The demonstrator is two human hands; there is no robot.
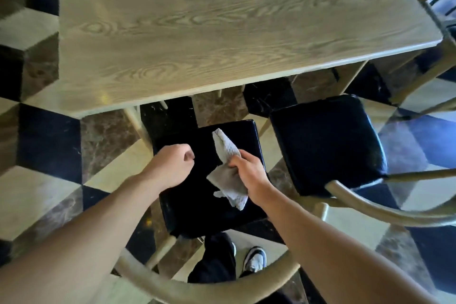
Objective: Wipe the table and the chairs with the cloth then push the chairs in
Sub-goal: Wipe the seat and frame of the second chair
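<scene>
A pale wooden table [197,39] fills the upper half of the view. In front of it stands a chair with a black padded seat [197,205] and a curved wooden backrest [187,291], pulled out from the table. My right hand [249,173] grips a crumpled grey cloth [228,170] over that seat; whether the cloth touches the seat I cannot tell. My left hand [172,165] hovers over the seat's left edge with its fingers curled and holding nothing. A second chair with a black seat [325,143] stands to the right, also pulled out.
The floor [49,136] is a checker of black, cream and brown marble tiles. A third chair's wooden frame [439,7] shows at the table's far right corner. My legs and a shoe [255,259] are behind the near chair.
</scene>
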